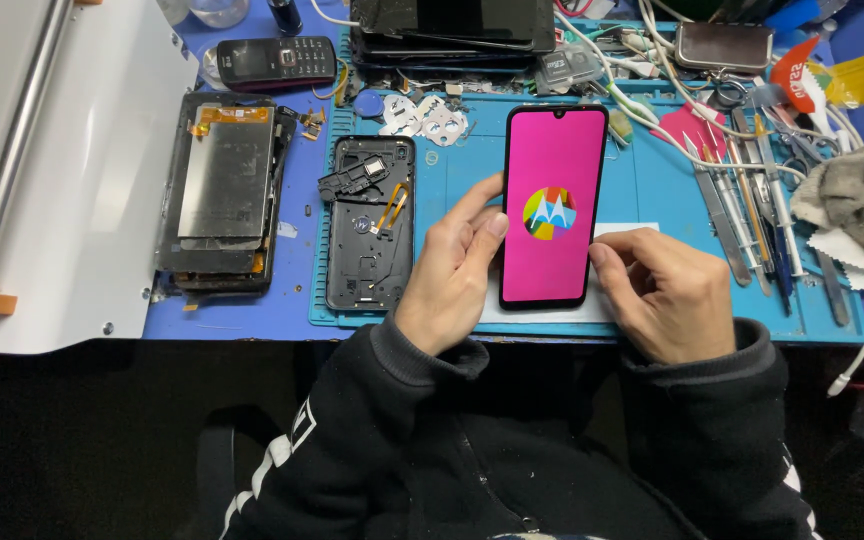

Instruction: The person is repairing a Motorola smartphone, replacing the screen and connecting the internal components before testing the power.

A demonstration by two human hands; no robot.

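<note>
From the head view, a smartphone (552,205) with a lit pink screen lies on the blue mat (652,185) on the tabletop. The left hand (457,265) grips its left edge, fingers closed on it; the right hand (662,290) pinches its right edge. An opened phone back (370,222) lies just left.

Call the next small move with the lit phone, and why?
Probably lift the phone off the mat by its edges. Left hand and right hand already pinch its two long sides, the screen is lit pink, and the open back shell lies just to its left.
</note>
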